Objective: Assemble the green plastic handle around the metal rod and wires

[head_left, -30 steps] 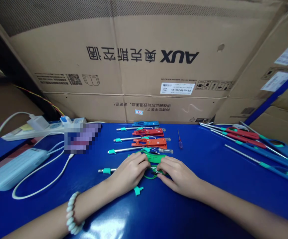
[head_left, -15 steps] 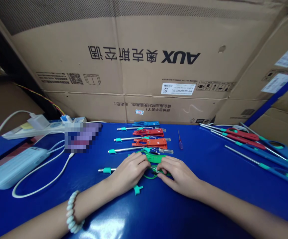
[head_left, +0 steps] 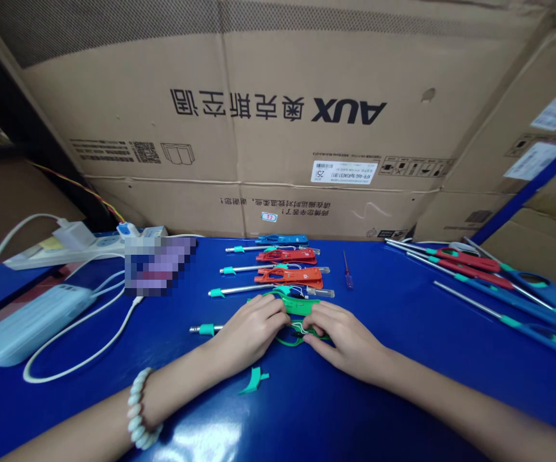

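We bend both bare hands over the blue table (head_left: 335,417), near each other. Our left hand (head_left: 261,326), below a wrist bracelet of pale round beads (head_left: 139,410), is closed over the left part of an opened green plastic handle shell (head_left: 291,342); its fingertips are partly hidden. Our right hand (head_left: 341,335) grasps the shell's right part, thumb and fingers bent inward. Thin white wires (head_left: 298,328) show in the gap between our hands; whether the fingertips pinch them too, we cannot tell.

Left of the grip, we see a silver metal tube with a teal plastic collar (head_left: 206,330) running under our left hand. Just beyond the grip lies a second green plastic shell half (head_left: 301,305). Nearer to us than the grip, a small curved teal plastic piece (head_left: 255,380) rests apart on the table.

Farther beyond the grip, we have an orange plastic handle shell (head_left: 290,277), a red plastic handle shell (head_left: 288,256) and a blue plastic handle shell (head_left: 282,240) in a column, metal tubes beside them. To the right of that column lies a slim screwdriver with a purple handle (head_left: 349,281). Well right of the grip are long-tubed blue and red lighters (head_left: 532,330); well left, a pale blue power bank (head_left: 32,327).
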The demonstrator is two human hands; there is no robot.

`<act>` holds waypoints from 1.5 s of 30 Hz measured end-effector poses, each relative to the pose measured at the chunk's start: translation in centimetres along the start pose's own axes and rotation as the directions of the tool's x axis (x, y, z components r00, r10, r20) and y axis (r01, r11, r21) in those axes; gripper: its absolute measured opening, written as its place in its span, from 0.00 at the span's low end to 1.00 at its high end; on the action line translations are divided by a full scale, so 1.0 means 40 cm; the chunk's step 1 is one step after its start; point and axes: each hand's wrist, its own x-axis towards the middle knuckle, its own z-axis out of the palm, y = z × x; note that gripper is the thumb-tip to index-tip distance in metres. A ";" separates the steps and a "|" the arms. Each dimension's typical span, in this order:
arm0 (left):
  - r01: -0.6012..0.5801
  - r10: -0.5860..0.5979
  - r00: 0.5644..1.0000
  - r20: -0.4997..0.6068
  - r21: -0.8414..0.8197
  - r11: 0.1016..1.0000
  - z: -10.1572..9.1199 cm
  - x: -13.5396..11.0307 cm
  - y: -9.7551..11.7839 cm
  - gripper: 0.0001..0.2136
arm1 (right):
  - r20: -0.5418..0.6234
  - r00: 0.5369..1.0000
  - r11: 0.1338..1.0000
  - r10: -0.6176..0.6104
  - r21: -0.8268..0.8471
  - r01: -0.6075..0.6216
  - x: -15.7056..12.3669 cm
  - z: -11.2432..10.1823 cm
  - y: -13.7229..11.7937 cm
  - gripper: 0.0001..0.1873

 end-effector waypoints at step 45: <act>-0.070 0.071 0.997 0.001 0.208 0.976 0.002 -0.006 0.001 0.11 | 0.046 0.997 0.993 -0.054 -0.101 0.058 -0.008 0.004 -0.001 0.05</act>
